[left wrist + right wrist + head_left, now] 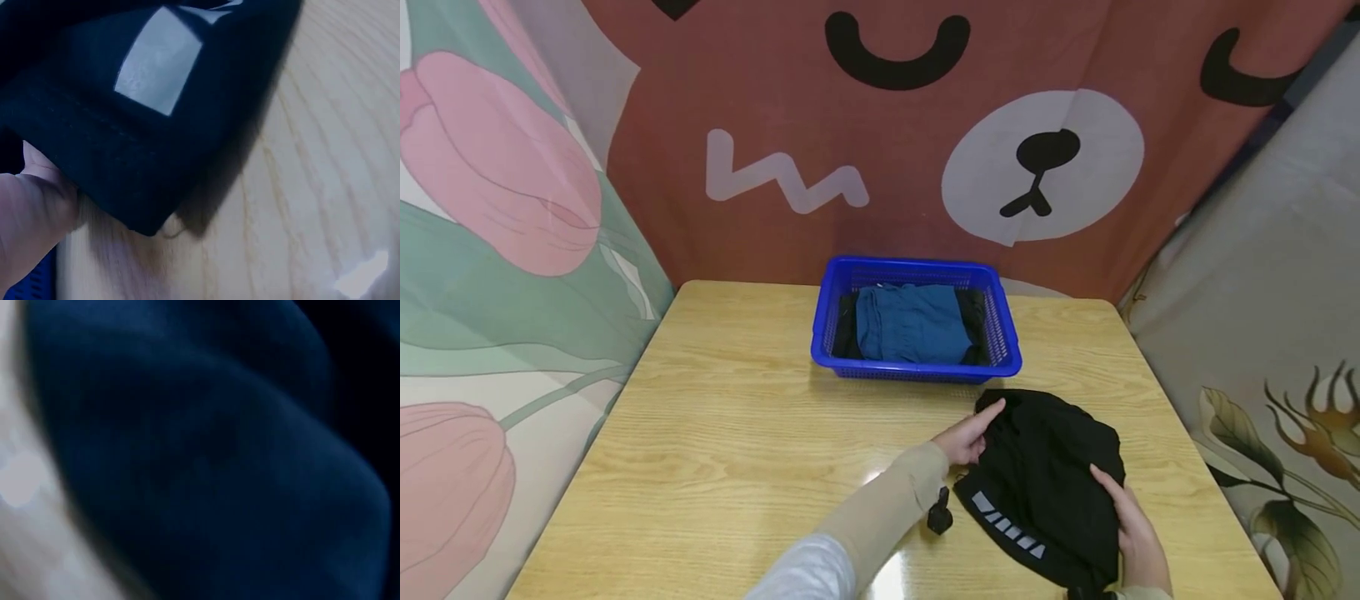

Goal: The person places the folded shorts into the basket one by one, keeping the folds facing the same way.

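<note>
A folded black garment [1052, 475] with a row of light grey slanted patches along its lower-left edge is at the right front of the table. My left hand [964, 435] grips its left edge, with one finger stretched over the top of the cloth. The left wrist view shows part of that hand [34, 212] at the edge of the dark fabric [125, 150]. On the right side, my right hand [1133, 527] holds the garment with the thumb on top; its other fingers are hidden. Only dark cloth [206, 469], blurred, fills most of the right wrist view.
Behind the garment, a blue plastic basket [917, 369] stands at the table's back edge. Folded blue cloth [913, 323] lies in it over black cloth [847, 329]. Patterned curtains hang behind and beside the wooden table [715, 433].
</note>
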`<action>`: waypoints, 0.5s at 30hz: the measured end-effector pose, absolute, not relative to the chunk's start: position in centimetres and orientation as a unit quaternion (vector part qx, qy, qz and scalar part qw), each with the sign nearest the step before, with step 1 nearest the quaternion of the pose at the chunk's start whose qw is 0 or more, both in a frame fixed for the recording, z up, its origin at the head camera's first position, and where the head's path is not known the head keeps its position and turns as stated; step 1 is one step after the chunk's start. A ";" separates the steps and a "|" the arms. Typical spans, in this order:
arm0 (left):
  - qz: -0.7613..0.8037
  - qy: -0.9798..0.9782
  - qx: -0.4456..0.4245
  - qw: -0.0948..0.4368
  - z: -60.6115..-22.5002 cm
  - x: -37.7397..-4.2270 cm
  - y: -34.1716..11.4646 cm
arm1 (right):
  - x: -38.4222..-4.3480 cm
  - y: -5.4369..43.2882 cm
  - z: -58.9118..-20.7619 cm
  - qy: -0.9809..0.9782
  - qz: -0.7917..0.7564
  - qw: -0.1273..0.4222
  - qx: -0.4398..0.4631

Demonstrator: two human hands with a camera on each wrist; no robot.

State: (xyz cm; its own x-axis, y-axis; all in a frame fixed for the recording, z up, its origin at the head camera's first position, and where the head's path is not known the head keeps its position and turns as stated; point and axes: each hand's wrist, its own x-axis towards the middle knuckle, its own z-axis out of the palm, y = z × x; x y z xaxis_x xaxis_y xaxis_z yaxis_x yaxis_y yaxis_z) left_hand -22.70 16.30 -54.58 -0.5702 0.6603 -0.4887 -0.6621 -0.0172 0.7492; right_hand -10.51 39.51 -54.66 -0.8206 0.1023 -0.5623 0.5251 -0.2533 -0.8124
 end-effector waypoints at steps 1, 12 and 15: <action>0.708 0.529 0.009 0.468 -54.7 -22.7 16.4 | -10.6 39.3 -54.7 0.595 -0.746 0.145 0.261; 0.642 0.644 0.022 0.415 -54.0 -21.3 16.3 | -10.8 38.2 -55.3 0.554 -0.794 0.128 0.217; 0.640 0.664 0.029 0.384 -54.1 -21.3 16.5 | -10.8 38.3 -55.5 0.550 -0.799 0.124 0.212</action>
